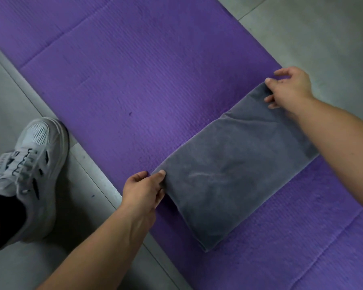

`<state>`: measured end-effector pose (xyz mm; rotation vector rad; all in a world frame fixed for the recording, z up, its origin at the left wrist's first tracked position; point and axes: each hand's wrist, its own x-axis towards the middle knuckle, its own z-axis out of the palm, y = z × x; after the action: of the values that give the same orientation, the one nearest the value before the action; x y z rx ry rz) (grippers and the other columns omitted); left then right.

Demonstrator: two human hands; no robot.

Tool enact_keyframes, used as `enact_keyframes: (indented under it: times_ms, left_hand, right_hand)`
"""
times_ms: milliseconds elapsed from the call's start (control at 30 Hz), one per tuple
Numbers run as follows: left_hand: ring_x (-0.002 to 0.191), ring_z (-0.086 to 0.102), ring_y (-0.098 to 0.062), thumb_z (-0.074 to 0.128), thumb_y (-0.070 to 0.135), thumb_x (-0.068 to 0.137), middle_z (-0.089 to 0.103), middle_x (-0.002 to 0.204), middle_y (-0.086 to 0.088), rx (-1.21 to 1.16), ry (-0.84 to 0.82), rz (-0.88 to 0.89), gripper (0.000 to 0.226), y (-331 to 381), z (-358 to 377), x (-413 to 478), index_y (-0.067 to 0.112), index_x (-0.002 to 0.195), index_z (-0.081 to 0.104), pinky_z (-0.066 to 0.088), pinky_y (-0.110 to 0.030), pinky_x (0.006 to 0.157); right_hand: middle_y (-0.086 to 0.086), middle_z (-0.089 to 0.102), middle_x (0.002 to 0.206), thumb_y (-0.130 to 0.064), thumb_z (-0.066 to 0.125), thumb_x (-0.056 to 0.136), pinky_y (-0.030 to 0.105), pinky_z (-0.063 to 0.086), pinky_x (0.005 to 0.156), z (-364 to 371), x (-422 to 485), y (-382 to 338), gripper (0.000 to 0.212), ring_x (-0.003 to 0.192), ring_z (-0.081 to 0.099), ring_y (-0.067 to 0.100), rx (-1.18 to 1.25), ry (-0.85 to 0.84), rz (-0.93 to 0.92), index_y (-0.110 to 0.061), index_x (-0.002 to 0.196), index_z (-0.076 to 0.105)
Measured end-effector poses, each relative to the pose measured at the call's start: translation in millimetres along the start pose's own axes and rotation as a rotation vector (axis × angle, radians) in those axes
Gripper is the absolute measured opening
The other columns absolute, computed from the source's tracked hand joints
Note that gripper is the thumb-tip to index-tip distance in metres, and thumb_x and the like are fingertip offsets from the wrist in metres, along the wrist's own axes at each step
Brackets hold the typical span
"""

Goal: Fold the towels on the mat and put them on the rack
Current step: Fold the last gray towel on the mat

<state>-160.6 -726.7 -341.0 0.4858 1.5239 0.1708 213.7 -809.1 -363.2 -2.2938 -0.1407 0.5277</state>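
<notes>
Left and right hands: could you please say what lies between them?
In the head view, the grey towel spans from the left hand to the right hand, each pinching a corner, over the purple mat.

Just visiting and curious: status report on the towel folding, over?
Left hand pinches near corner of grey towel; right hand pinches far corner. Towel spread on purple mat. Nothing in the way.

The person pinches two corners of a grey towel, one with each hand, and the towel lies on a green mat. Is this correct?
Not quite. The head view shows that the mat is purple, not green. The rest holds: the left hand and the right hand each pinch a corner of the grey towel lying on it.
</notes>
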Motion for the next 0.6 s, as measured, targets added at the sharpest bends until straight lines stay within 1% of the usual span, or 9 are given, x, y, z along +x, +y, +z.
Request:
enact_keyframes:
  times_ms: [67, 167, 200, 267, 333, 400, 467, 533, 600]
  left_hand:
    - [0.064, 0.056, -0.011, 0.076, 0.003, 0.087, 0.059, 0.086, -0.005, -0.01, 0.024, 0.033, 0.041, 3.2, -2.8, 1.0, 0.013, 0.122, 0.056, 0.055, -0.029, 0.073]
    - [0.068, 0.062, -0.012, 0.076, -0.001, 0.085, 0.067, 0.094, -0.006, 0.0, 0.054, 0.083, 0.037, 12.1, -10.0, 6.9, 0.012, 0.118, 0.065, 0.053, -0.024, 0.064]
    - [0.07, 0.064, -0.012, 0.076, -0.001, 0.085, 0.07, 0.093, -0.005, 0.012, 0.054, 0.087, 0.034, 16.1, -11.8, 9.2, 0.011, 0.115, 0.067, 0.054, -0.023, 0.064]
    - [0.075, 0.068, -0.014, 0.076, -0.002, 0.085, 0.073, 0.092, -0.005, 0.048, 0.038, 0.081, 0.027, 25.1, -14.5, 13.7, 0.009, 0.109, 0.07, 0.057, -0.024, 0.07]
    - [0.081, 0.069, -0.017, 0.076, -0.001, 0.085, 0.074, 0.095, -0.007, 0.09, 0.013, 0.093, 0.025, 33.8, -18.0, 18.8, 0.007, 0.108, 0.071, 0.058, -0.028, 0.076]
    - [0.084, 0.07, -0.02, 0.078, 0.002, 0.084, 0.074, 0.099, -0.011, 0.148, 0.033, 0.17, 0.025, 41.8, -24.2, 26.7, 0.006, 0.108, 0.072, 0.058, -0.029, 0.077]
    - [0.081, 0.07, -0.019, 0.081, 0.008, 0.083, 0.074, 0.097, -0.011, 0.201, 0.089, 0.27, 0.02, 51.2, -29.9, 34.3, 0.008, 0.101, 0.073, 0.057, -0.03, 0.075]
    - [0.078, 0.071, -0.02, 0.082, 0.014, 0.084, 0.076, 0.092, -0.007, 0.272, 0.177, 0.38, 0.013, 62.8, -33.9, 41.3, 0.016, 0.091, 0.072, 0.06, -0.034, 0.077]
    - [0.084, 0.072, -0.025, 0.08, 0.021, 0.086, 0.073, 0.087, -0.002, 0.356, 0.271, 0.494, 0.012, 74.9, -34.7, 47.6, 0.021, 0.088, 0.069, 0.06, -0.04, 0.083]
  right_hand:
    - [-0.001, 0.059, 0.08, -0.017, 0.06, 0.099, 0.022, 0.046, 0.035, 0.6, 2.6, -2.0, 0.014, 0.042, 0.062, 0.007, 0.024, -0.008, -0.011, -0.024, 0.11, 0.056]
    - [0.004, 0.061, 0.075, -0.008, 0.053, 0.099, 0.021, 0.049, 0.039, -0.2, 8.7, -3.0, 0.017, 0.042, 0.061, 0.006, 0.089, 0.048, 0.037, -0.023, 0.1, 0.06]
    - [0.005, 0.06, 0.073, -0.006, 0.052, 0.1, 0.02, 0.05, 0.041, 0.9, 9.8, -3.4, 0.019, 0.041, 0.06, 0.005, 0.099, 0.058, 0.047, -0.022, 0.098, 0.06]
    - [0.005, 0.061, 0.073, -0.005, 0.049, 0.101, 0.019, 0.052, 0.046, 6.1, 9.5, -5.2, 0.023, 0.042, 0.06, 0.005, 0.094, 0.062, 0.045, -0.022, 0.094, 0.062]
    - [0.004, 0.064, 0.074, -0.005, 0.046, 0.101, 0.02, 0.053, 0.05, 14.1, 8.8, -10.6, 0.025, 0.045, 0.061, 0.005, 0.094, 0.064, 0.023, -0.021, 0.097, 0.065]
    - [0.004, 0.064, 0.072, -0.004, 0.044, 0.102, 0.02, 0.054, 0.053, 23.6, 7.7, -21.1, 0.026, 0.045, 0.061, 0.005, 0.102, 0.069, -0.007, -0.019, 0.102, 0.065]
    - [0.004, 0.064, 0.071, -0.002, 0.042, 0.102, 0.021, 0.055, 0.055, 34.7, 5.6, -36.7, 0.027, 0.046, 0.06, 0.005, 0.119, 0.051, -0.06, -0.017, 0.105, 0.065]
    - [0.003, 0.064, 0.074, 0.0, 0.043, 0.101, 0.024, 0.059, 0.063, 49.3, 5.5, -54.2, 0.027, 0.05, 0.063, 0.005, 0.113, 0.009, -0.131, -0.015, 0.109, 0.064]
    - [0.0, 0.065, 0.081, 0.001, 0.046, 0.099, 0.028, 0.061, 0.072, 66.3, 4.9, -70.1, 0.029, 0.058, 0.065, 0.004, 0.088, -0.041, -0.204, -0.011, 0.118, 0.063]
